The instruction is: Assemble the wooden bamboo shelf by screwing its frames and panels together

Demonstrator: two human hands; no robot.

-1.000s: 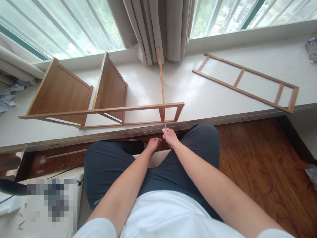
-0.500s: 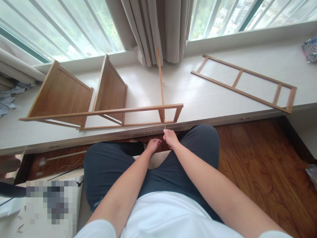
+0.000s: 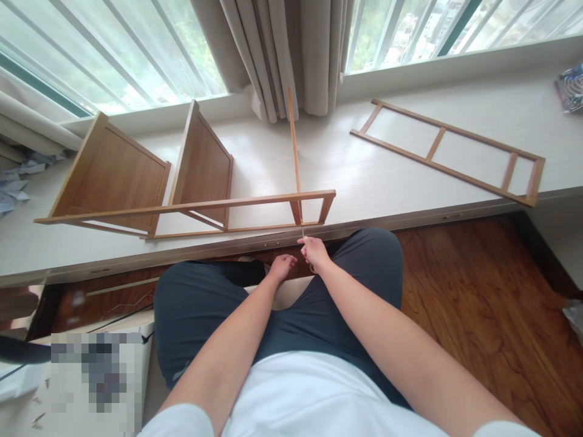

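Fastening, we judge: our right hand (image 3: 313,252) pinches a thin tool (image 3: 303,233), likely a hex key, at the shelf frame (image 3: 191,206)'s near rail. Left hand (image 3: 282,266) rests loosely curled beside. Next needs steady turning.

Honey-brown wooden shelf frame (image 3: 191,206), white sill (image 3: 364,170), beige curtain (image 3: 291,48)

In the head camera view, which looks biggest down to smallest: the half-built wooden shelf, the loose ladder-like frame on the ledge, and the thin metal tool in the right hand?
1. Half-built wooden shelf, the widest.
2. Loose ladder-like frame; it lies farther off, so the gap may be unsure.
3. Thin metal tool pinched in the right hand, by far the smallest.
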